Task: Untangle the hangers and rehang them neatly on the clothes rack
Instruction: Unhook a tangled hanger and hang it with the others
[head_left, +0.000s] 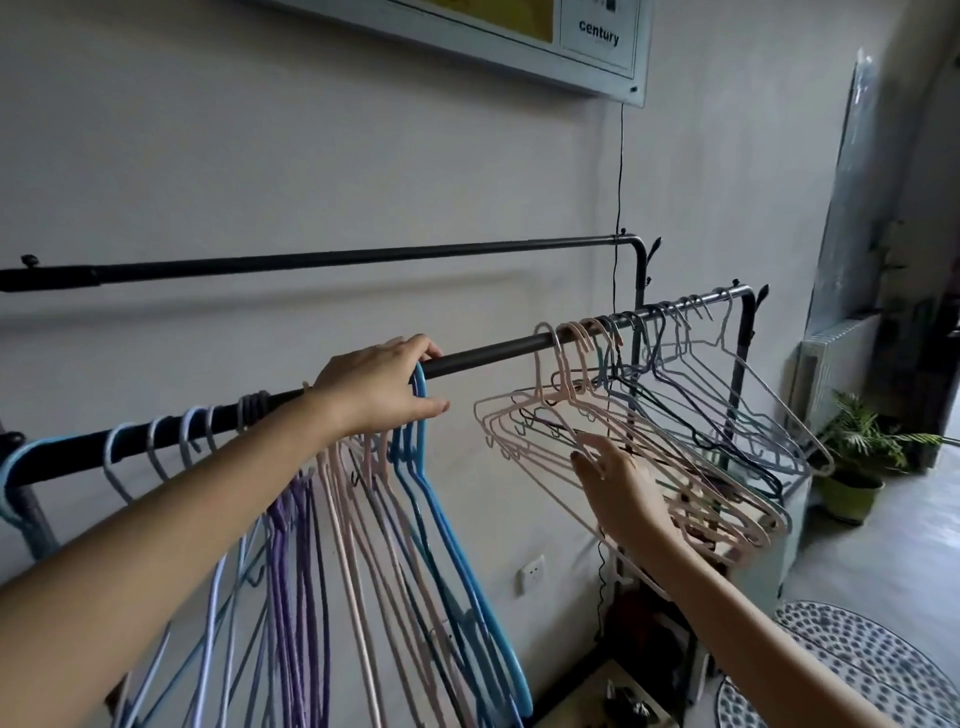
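Note:
A dark rack bar (488, 353) slants across the view. My left hand (376, 387) grips the hooks of blue hangers (452, 540) at the bar, with pink hangers (358, 551) and purple hangers (291, 561) hanging just left of them. To the right hangs a tangled bunch of pink hangers (524, 415) mixed with grey and dark blue hangers (727, 410). My right hand (621, 491) reaches into that bunch from below, and its fingers curl round the lower wire of a pink hanger.
A second, higher rack bar (363, 254) runs behind. A black cable (621, 171) drops from a framed board (519, 47) on the wall. A wall socket (532, 574), a potted plant (857, 457) and a patterned round mat (852, 660) lie right and below.

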